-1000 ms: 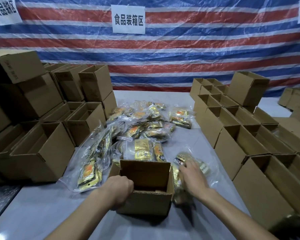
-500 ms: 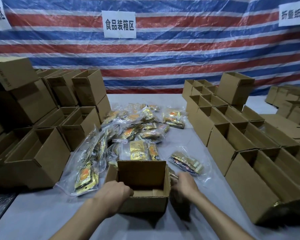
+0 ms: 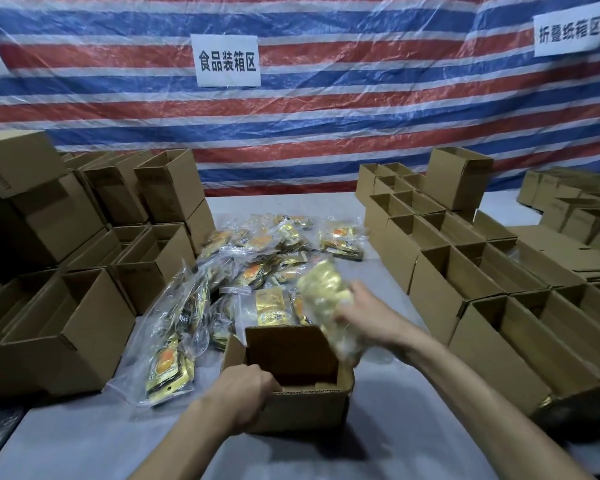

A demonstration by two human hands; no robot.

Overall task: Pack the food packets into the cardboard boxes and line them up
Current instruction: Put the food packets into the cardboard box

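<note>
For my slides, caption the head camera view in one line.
Packing station: left hand grips a cardboard box while right hand holds a food packet at its rim.

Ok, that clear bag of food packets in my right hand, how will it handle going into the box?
Probably floppy: the clear bag of food packets droops below the right hand gripping it. Its glossy plastic looks slippery, so it may slide. The open cardboard box seems light and could shift; the left hand grips its rim.
</note>
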